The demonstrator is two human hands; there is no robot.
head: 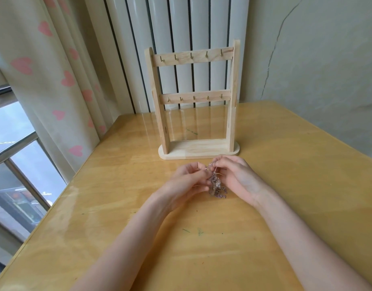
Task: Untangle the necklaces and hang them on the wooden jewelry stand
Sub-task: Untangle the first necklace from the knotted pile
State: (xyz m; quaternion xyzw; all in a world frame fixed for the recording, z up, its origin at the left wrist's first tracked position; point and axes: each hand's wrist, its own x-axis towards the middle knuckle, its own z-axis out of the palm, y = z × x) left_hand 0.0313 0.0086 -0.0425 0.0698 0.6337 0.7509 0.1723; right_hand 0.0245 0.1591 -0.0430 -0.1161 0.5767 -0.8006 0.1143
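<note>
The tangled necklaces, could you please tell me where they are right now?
In the head view, the tangled necklaces are held between the left hand and right hand, just above the table and in front of the wooden jewelry stand.

Single head cam, wide-angle, looks fwd & down across table (285,185), close over forearms.

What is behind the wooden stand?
Behind the wooden jewelry stand stands a white ribbed radiator, seen through the open frame. The posts and bars cover parts of it.
</note>
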